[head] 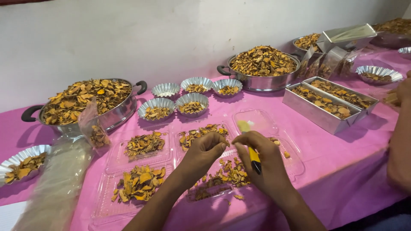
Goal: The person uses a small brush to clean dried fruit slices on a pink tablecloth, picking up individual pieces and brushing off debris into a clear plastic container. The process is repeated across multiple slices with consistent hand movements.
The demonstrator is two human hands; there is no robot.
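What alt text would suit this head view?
Two hands, the left hand empty and the right hand holding a yellow marker, meet over clear trays of dried orange chips on a pink table.

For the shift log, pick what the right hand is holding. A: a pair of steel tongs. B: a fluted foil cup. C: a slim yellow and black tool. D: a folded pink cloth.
C: the right hand is closed around a slim yellow and black tool, its yellow tip poking up above the fingers, over the clear plastic trays of dried orange-yellow slices.
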